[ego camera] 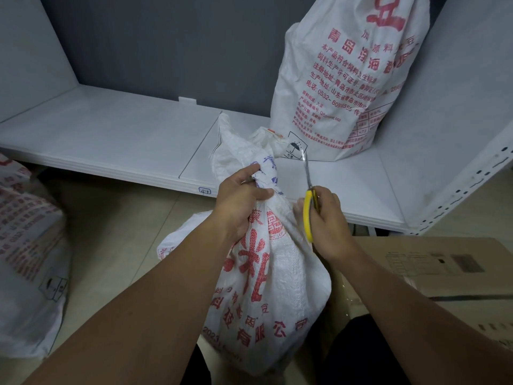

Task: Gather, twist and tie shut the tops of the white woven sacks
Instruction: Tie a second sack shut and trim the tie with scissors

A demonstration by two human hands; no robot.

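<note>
Sack of white woven plastic seems soft, slippery; best held at the twisted neck the left hand clenches; right hand grips yellow-handled scissors.

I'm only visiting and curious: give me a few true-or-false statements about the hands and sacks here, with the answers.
1. The left hand grips the gathered neck of the front sack. True.
2. The right hand is empty. False: it holds yellow-handled scissors.
3. A second sack stands on the white shelf. True.
4. The scissors point down at the floor. False: the blades point up, beside the sack's neck.
5. The cardboard box sits on the shelf. False: it lies low at the right, in front of the shelf.
</note>
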